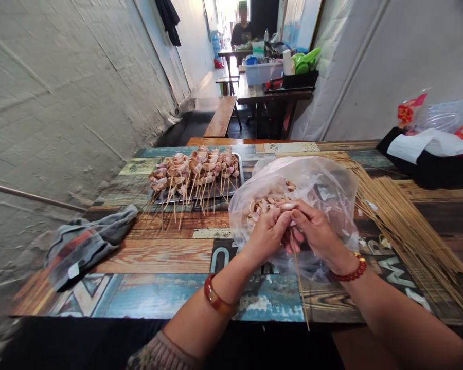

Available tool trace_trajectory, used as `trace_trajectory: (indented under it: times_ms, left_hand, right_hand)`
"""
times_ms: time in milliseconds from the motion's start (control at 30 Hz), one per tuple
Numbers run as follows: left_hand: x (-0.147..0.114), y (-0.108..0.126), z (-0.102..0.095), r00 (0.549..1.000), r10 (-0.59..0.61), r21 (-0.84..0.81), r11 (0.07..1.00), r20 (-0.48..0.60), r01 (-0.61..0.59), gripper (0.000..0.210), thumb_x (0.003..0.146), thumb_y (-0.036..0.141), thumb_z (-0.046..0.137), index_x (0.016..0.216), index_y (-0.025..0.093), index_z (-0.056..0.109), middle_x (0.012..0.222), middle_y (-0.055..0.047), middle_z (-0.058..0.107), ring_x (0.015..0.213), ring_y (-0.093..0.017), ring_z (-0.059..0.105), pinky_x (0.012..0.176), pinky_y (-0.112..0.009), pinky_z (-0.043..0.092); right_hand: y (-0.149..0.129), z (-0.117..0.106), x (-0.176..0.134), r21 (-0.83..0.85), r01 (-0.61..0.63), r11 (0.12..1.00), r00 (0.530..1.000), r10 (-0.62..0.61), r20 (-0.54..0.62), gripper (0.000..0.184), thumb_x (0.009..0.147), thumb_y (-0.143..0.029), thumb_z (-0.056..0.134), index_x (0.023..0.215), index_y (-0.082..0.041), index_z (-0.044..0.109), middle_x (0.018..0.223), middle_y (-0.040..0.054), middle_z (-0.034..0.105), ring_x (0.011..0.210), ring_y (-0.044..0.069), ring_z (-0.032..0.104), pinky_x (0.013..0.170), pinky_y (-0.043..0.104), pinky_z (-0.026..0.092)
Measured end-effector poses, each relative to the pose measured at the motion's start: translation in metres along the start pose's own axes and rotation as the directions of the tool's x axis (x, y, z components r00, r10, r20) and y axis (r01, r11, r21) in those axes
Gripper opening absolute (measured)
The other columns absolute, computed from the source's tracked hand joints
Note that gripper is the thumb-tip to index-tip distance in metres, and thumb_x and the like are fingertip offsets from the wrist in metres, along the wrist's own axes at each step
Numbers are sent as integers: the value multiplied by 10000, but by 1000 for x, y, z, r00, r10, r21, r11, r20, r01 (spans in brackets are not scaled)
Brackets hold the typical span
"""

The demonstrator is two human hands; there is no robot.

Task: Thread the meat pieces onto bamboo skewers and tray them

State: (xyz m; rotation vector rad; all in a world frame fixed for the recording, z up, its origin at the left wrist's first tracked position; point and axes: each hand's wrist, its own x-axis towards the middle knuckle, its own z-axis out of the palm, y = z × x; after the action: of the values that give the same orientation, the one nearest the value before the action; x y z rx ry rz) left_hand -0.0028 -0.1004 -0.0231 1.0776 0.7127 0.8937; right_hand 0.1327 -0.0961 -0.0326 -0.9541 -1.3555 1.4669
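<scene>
My left hand (268, 231) and my right hand (317, 231) meet over an open clear plastic bag (332, 177), fingers closed together. A thin wooden skewer (301, 293) runs out from between them toward me, past the table's near edge. At my fingertips is a pale piece of meat (287, 206), partly covered by the fingers. My right fingers seem curled around the skewer, while the left ones pinch at the meat. Loose pieces of raw meat (259, 206) lie inside the bag, just beyond my left hand.
Loaded meat skewers (200, 167) are heaped on a metal tray (239, 169). Bare skewers (412, 226) lie spread at right. A grey cloth (88, 244) rests at left, and a black bag (428, 164) at far right. Beyond stand a bench (221, 115), another table and a seated person (242, 33).
</scene>
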Motion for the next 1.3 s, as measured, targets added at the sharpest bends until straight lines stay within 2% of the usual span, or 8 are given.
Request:
trace_trajectory:
  times_ms: [233,333,500,700,867,1000,1100,1300]
  left_hand:
    - [-2,-5,-2,999,6,-93,996,42,-2,492,842,599,531,731,141,673,636,-99,659,463,-151,571,450,-282,445]
    - [-3,0,-4,1000,-14,-133,991,25,17,413,809,569,606,927,177,658,780,-90,700,602,-187,653,557,-305,505]
    - [-1,18,-16,968,50,-115,990,-248,-81,381,805,532,620,975,192,645,786,-70,711,628,-179,661,597,-300,521]
    - [-15,36,-29,872,182,51,983,-455,-178,340,773,451,672,930,154,626,723,-49,693,573,-131,627,559,-241,482]
    - [-38,25,-23,872,221,293,951,-437,-94,314,795,442,648,913,152,677,779,-70,702,621,-141,617,583,-243,465]
    - [-38,9,-9,893,377,668,733,-245,-126,148,792,304,664,883,214,739,971,-91,718,953,-223,625,879,-348,469]
    - [-35,0,1,913,405,833,523,-56,-181,145,797,232,646,902,248,745,1073,-88,711,1037,-250,604,1020,-429,390]
    - [-42,-4,-2,923,379,970,192,65,-147,166,859,225,568,882,223,733,1039,-98,711,1008,-229,638,978,-399,435]
  right_hand:
    - [3,6,0,211,-86,974,996,85,14,352,880,-472,584,1133,-227,604,403,-129,367,263,106,408,305,254,454]
    - [2,3,5,236,-94,967,990,116,-82,296,876,-461,579,1056,-235,642,526,-58,537,354,105,466,313,226,413]
    - [-11,-16,16,348,7,937,967,82,-241,232,859,-405,567,936,-210,666,853,48,674,634,134,607,531,255,505]
    - [-27,-32,18,301,122,946,952,-25,-304,314,803,-434,610,1025,-214,583,688,-54,551,416,40,410,354,164,237]
    - [-35,-21,10,211,58,976,993,-35,-115,272,846,-457,563,921,-195,566,544,-78,502,372,45,390,353,156,268]
    - [-30,-20,10,-135,11,991,997,-1,77,293,948,-421,396,853,-191,551,557,-41,568,395,75,494,373,174,337]
    - [-17,-38,15,-462,-31,886,999,24,-22,314,967,-307,345,744,-184,528,631,20,656,438,98,559,399,201,370]
    - [2,-85,18,-619,-58,784,980,-74,-186,266,931,-231,407,732,-168,572,660,62,695,392,102,494,465,249,354]
